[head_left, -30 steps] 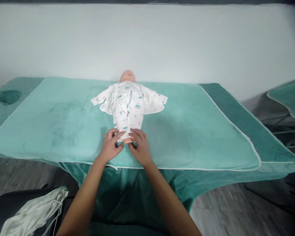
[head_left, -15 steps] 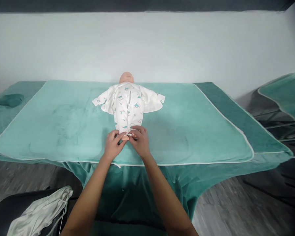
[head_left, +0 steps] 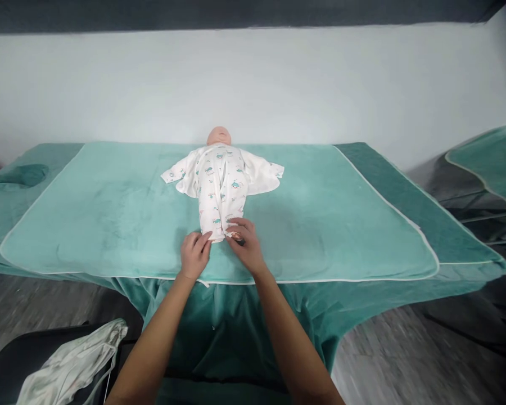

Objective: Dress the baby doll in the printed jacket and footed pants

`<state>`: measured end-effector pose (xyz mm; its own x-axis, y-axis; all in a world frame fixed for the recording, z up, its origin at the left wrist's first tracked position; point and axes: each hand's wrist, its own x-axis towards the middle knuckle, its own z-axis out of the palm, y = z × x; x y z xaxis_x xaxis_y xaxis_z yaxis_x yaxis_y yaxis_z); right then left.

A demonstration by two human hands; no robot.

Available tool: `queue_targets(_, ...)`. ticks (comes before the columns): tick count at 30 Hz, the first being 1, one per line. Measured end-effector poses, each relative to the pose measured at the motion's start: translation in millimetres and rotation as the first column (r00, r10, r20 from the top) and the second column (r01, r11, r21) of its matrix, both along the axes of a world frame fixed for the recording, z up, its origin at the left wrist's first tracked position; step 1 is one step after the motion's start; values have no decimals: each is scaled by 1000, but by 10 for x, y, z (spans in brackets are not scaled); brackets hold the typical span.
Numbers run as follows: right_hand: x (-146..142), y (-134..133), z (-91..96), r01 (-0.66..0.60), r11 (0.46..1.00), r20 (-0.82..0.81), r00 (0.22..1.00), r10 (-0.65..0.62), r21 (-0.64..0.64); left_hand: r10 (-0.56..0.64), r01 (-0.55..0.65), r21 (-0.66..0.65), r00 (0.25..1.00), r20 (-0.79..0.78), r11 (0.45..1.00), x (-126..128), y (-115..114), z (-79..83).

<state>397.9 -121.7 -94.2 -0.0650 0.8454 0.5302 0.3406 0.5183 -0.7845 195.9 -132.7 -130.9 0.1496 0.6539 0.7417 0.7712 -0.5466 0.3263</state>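
A baby doll (head_left: 218,135) lies on its back on a teal towel (head_left: 109,214), head toward the wall. It wears a white printed sleepsuit (head_left: 221,185) with both sleeves spread out. My left hand (head_left: 195,254) pinches the bottom hem of the suit's left leg. My right hand (head_left: 247,243) grips the hem of the other leg, where a bit of the doll's foot shows between the fingers. Both hands rest on the towel near its front edge.
The towel covers a table draped in darker teal cloth (head_left: 409,191) against a white wall. A pale cloth bag (head_left: 67,368) lies on a dark seat at lower left. Another teal-covered surface (head_left: 489,163) stands at the right.
The hem has been drawn down over the doll's feet, so less of them shows. My left hand has slid slightly nearer to me; the view has shifted a little.
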Motion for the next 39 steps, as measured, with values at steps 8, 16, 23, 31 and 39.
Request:
queue_targets(8,-64,-262,-209,279,948,-177,936,-304,-156,34,-17,-120,990,135,993,0,-141,-102)
queue_targets(16,-88,-327,-187,275,912,-236,906,-352,-304,118,-91,-144,974,193,985,53,-178,-55)
queue_targets(23,96,-490,128,205,924,-422,843,-334,-322,133,-66,-217,941,310,974,61,-191,0)
queue_targets(31,228,-620,39,126,925,-288,928,-238,-359,104,2,-265,916,387,964,32,-229,42)
queue_targets(39,498,603,22,306,952,243,924,-295,-10,178,145,-471,798,575,870,-175,111,267)
